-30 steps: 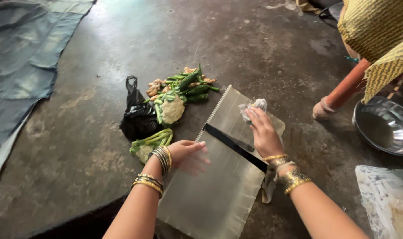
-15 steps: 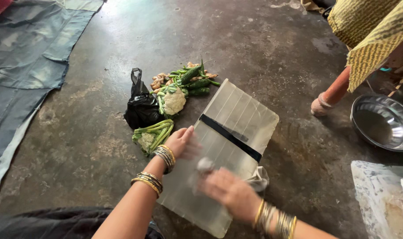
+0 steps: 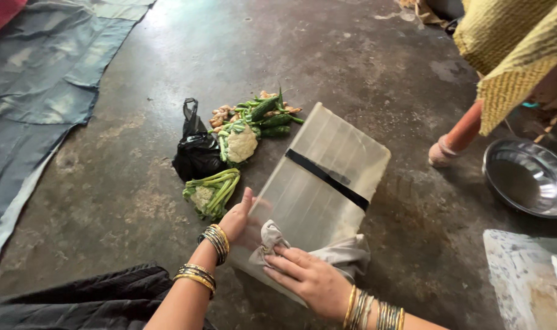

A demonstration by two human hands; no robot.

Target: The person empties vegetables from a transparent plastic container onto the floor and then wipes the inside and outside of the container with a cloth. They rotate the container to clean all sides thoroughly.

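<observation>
Two hands work at the near end of a pale translucent ribbed plastic board (image 3: pixel 315 183) that lies flat on the stained grey concrete floor (image 3: pixel 351 61). Bare floor stays open beyond the board's far edge and to its right, up to a round steel bowl (image 3: pixel 526 177).

The board is rectangular, set at a slant, and crossed by a black strip. The right hand (image 3: pixel 309 278) presses a crumpled grey cloth (image 3: pixel 318 250) onto the board's near corner, fingers curled down over it. The left hand (image 3: pixel 238 220) rests flat and open against the board's left edge, gripping nothing.

Just left of that edge lie a small leafy green-and-white cauliflower (image 3: pixel 211 192), a black plastic bag (image 3: pixel 196 153) and a heap of green vegetables with a white cauliflower (image 3: pixel 251 125), crowding that side. A blue-grey tarpaulin (image 3: pixel 40 79) covers the floor well to the left.
</observation>
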